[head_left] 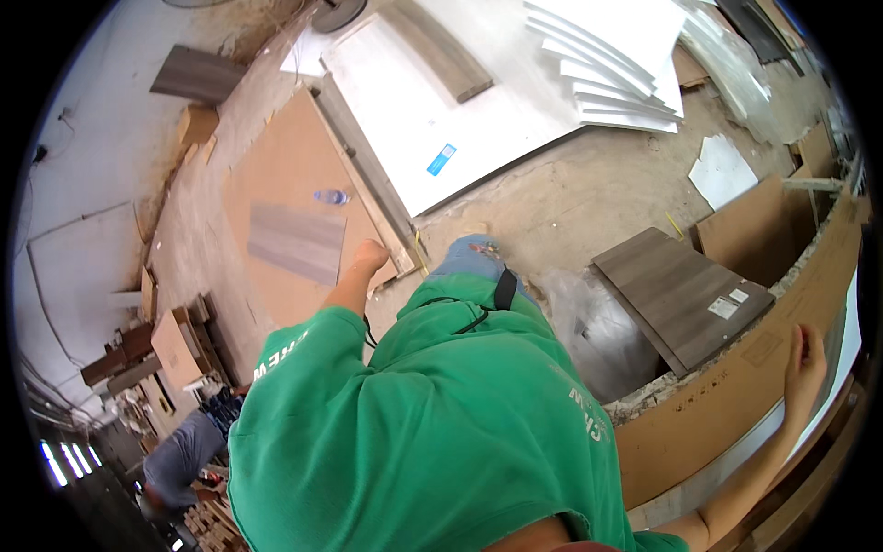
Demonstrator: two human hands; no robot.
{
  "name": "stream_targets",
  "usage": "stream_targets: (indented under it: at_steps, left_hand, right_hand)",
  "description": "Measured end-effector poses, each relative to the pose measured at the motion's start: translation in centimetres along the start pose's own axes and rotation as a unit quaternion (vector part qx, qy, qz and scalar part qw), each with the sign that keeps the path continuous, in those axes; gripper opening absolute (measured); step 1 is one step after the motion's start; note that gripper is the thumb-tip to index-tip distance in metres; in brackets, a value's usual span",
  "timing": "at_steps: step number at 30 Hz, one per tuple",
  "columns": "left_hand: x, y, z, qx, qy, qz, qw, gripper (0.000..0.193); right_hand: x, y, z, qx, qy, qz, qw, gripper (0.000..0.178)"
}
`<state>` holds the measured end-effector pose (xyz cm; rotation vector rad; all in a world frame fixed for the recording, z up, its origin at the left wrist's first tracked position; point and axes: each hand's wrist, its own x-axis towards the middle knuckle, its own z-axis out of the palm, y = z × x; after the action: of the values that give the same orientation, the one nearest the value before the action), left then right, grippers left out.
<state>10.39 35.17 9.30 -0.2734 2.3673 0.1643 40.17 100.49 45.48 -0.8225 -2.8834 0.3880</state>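
Observation:
I look down over my green shirt (441, 414) at a concrete floor. My left hand (368, 257) hangs at my side in a loose fist with nothing in it, above the edge of a brown sheet (285, 156) lying on the floor. My right hand (804, 366) reaches out to the right and grips the upper edge of a long brown board (736, 396) that stands on its edge, with a white panel behind it.
A dark grey wood-grain board (681, 294) lies in front of the brown board. A large white sheet (432, 110) and stacked white panels (607, 64) lie further ahead. A plastic bottle (331, 197) and a grey piece (296, 241) rest on the brown sheet. Another person (179, 460) crouches at lower left near a cardboard box (175, 348).

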Motion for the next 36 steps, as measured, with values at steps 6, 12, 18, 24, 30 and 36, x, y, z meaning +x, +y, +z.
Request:
stream_targets:
  at_steps: [6,12,18,24,30,36]
  left_hand:
    - [3.9,1.6,1.3,-0.063,-0.088,0.061,0.992,0.033]
    - [15.2,1.9,2.1,-0.094,-0.092,0.124,0.984,0.028]
    - [18.8,-0.3,4.5,-0.138,-0.083,0.177,0.971,0.018]
    - [16.1,-8.0,13.7,-0.051,-0.051,0.255,0.964,0.014]
    - [16.7,-9.1,14.7,-0.147,-0.003,0.209,0.967,0.012]
    - [16.1,-9.5,15.9,-0.209,-0.001,0.15,0.966,0.014]
  right_hand:
    - [5.7,-12.2,12.6,0.026,-0.131,-0.048,0.99,0.01]
    - [6.2,-25.8,33.1,0.058,-0.28,-0.089,0.954,0.013]
    - [5.8,-38.1,62.2,0.14,-0.327,-0.116,0.927,0.029]
    - [9.3,-45.7,86.3,0.059,-0.296,-0.145,0.942,0.039]
    - [12.6,-48.7,100.7,-0.053,-0.259,-0.216,0.94,0.049]
    - [11.0,-48.7,106.8,-0.151,-0.195,-0.277,0.929,0.062]
